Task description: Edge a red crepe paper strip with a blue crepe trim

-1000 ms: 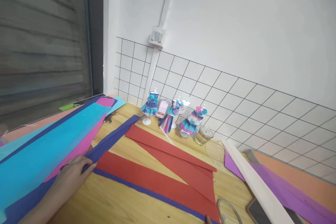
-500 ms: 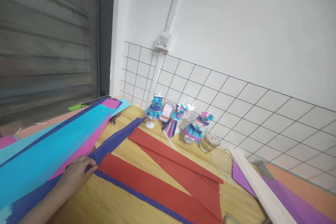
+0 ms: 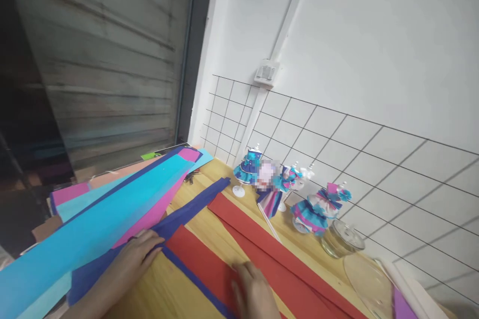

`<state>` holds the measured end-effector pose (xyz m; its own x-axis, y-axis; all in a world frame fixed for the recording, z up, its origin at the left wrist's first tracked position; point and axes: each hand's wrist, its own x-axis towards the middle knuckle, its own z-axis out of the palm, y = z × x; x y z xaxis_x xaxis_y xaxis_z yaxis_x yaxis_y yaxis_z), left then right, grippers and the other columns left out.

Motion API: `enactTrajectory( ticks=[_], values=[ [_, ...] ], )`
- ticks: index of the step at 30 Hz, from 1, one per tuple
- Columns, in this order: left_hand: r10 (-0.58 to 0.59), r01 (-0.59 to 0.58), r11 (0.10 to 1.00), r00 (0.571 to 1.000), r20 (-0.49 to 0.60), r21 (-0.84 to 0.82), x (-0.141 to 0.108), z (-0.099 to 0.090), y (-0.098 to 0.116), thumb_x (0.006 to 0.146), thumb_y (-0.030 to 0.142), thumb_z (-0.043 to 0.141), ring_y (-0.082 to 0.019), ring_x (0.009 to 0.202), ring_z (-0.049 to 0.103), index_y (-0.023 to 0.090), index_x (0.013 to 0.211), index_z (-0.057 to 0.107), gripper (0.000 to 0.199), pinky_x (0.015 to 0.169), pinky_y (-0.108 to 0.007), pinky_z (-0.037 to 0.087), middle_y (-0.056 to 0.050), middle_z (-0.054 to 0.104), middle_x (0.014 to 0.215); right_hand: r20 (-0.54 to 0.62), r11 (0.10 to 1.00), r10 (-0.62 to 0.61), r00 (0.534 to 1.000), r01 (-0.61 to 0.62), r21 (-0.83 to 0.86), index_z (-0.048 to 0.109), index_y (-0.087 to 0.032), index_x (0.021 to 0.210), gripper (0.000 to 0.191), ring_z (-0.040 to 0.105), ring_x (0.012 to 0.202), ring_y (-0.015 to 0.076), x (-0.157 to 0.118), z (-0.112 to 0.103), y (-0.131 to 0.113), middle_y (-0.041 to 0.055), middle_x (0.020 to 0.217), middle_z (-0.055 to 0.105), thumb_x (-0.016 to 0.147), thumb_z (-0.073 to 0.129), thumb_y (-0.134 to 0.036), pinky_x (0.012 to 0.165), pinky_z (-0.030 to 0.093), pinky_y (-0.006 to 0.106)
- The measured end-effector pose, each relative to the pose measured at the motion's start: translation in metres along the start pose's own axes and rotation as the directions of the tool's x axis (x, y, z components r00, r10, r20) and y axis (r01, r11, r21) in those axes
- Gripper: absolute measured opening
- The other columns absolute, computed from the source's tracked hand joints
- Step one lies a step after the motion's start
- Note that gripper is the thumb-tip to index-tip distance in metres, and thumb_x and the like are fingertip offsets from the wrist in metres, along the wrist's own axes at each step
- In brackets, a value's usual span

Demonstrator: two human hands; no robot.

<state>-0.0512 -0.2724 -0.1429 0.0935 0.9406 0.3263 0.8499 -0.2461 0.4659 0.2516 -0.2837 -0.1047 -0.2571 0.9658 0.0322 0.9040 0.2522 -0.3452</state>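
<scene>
Blue paper (image 3: 192, 212) is pinched at the fingertips of the left hand (image 3: 147, 246), whose thumb and forefinger are nearly together at the left end of a red strip (image 3: 205, 259). Blue also runs as a narrow border along the strip's near edge. Right-hand fingers are loosely bent, thumb apart from them, above the strip's nearer part; I cannot tell whether the right hand (image 3: 256, 286) touches it.

Beyond, more red paper (image 3: 277, 254) lies slantwise, with bare wood between it and the strip. Left of the hands, a long turquoise sheet (image 3: 112, 219) overlaps pink paper (image 3: 157, 217), and a further blue piece (image 3: 88, 276) lies beside the left forearm.

Pale yellow wood with visible grain makes the table (image 3: 159, 286). Along its far side stand small dress forms (image 3: 316, 212) in frilled turquoise, pink and blue, next to a glass jar (image 3: 342, 241). Just nearer is a clear disc (image 3: 368, 284), with purple paper (image 3: 402, 304) at its right.

Black wire grid (image 3: 316, 105) backs everything, against a white wall (image 3: 374, 50) bearing a white box (image 3: 267, 74). Dark slatted panelling (image 3: 116, 60) fills the left.
</scene>
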Motion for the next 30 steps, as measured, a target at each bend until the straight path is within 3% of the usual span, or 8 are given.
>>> enactTrajectory(
  ticks=[3,6,11,14,18,22,25,30],
  values=[
    [-0.009,0.01,1.0,1.0,0.017,-0.021,0.0,-0.004,-0.002,0.087,0.036,0.044,-0.019,0.089,0.06,0.026,0.095,0.065,0.025,0.076,-0.027,0.048,-0.003,0.066,0.092,0.04,0.986,-0.005,0.999,-0.002,0.164,0.064,-0.019,0.101,0.03,0.058,0.097,0.0187,0.04,0.001,-0.025,0.0066,0.102,0.063,0.078,0.048,-0.008,0.085,0.04,0.023],
    [-0.037,0.038,0.999,0.999,0.031,-0.028,0.001,-0.008,-0.006,0.087,0.035,0.042,-0.02,0.09,0.06,0.026,0.097,0.065,0.026,0.077,-0.028,0.048,-0.003,0.066,0.094,0.072,0.978,0.01,0.997,-0.025,0.205,0.063,-0.017,0.098,0.026,0.06,0.09,0.0178,0.057,0.011,-0.039,0.0065,0.096,0.065,0.075,0.054,-0.011,0.077,0.041,0.021],
    [-0.131,0.136,0.99,0.98,0.151,-0.026,0.004,-0.014,-0.007,0.085,0.04,0.045,-0.025,0.108,0.053,0.026,0.107,0.062,0.032,0.09,-0.033,0.044,-0.006,0.062,0.113,0.147,0.981,0.012,0.989,-0.04,0.19,0.064,-0.018,0.074,0.01,0.059,0.063,0.0148,0.065,0.029,-0.044,-0.0001,0.065,0.063,0.071,0.056,-0.012,0.056,0.037,0.02],
    [-0.171,0.19,0.98,0.952,0.254,-0.052,0.008,-0.016,-0.007,0.079,0.039,0.054,-0.028,0.12,0.043,0.025,0.118,0.056,0.041,0.099,-0.039,0.036,-0.007,0.053,0.126,0.153,0.984,-0.022,0.988,-0.006,0.18,0.062,-0.018,0.066,0.012,0.058,0.07,0.0155,0.064,0.03,-0.044,0.0017,0.07,0.063,0.073,0.055,-0.011,0.061,0.037,0.02],
    [-0.154,0.213,0.967,0.924,0.351,-0.139,0.017,-0.017,-0.004,0.069,0.025,0.062,-0.026,0.123,0.037,0.025,0.126,0.047,0.059,0.103,-0.039,0.029,-0.005,0.048,0.13,0.126,0.967,-0.115,0.985,0.082,0.242,0.063,-0.019,0.075,0.016,0.059,0.078,0.0144,0.057,0.028,-0.043,0.0015,0.08,0.065,0.073,0.054,-0.006,0.068,0.038,0.017],
    [-0.033,0.133,0.965,0.917,0.398,-0.224,0.03,-0.022,0.002,0.067,0.014,0.057,-0.02,0.106,0.049,0.028,0.12,0.05,0.055,0.092,-0.031,0.036,0.0,0.057,0.11,0.183,0.964,-0.088,0.979,0.037,0.265,0.063,-0.021,0.081,0.017,0.062,0.077,0.0147,0.051,0.028,-0.043,0.0001,0.08,0.068,0.074,0.053,-0.009,0.065,0.039,0.017],
    [0.07,0.01,0.983,0.906,0.418,-0.185,0.041,-0.025,0.003,0.066,0.013,0.057,-0.019,0.096,0.05,0.026,0.097,0.062,0.033,0.082,-0.028,0.037,0.002,0.06,0.095,0.24,0.975,-0.056,0.969,0.002,0.221,0.063,-0.022,0.085,0.019,0.063,0.08,0.0185,0.052,0.025,-0.048,0.002,0.085,0.069,0.07,0.056,-0.014,0.065,0.041,0.02],
    [0.175,-0.134,0.984,0.858,0.482,-0.119,0.057,-0.02,0.0,0.068,0.016,0.062,-0.018,0.086,0.049,0.021,0.069,0.061,0.006,0.073,-0.026,0.036,0.002,0.058,0.08,0.307,0.994,0.01,0.952,-0.043,0.101,0.065,-0.022,0.097,0.039,0.063,0.092,0.0273,0.058,0.021,-0.064,0.0079,0.093,0.07,0.057,0.066,-0.02,0.077,0.043,0.029]
  ],
)
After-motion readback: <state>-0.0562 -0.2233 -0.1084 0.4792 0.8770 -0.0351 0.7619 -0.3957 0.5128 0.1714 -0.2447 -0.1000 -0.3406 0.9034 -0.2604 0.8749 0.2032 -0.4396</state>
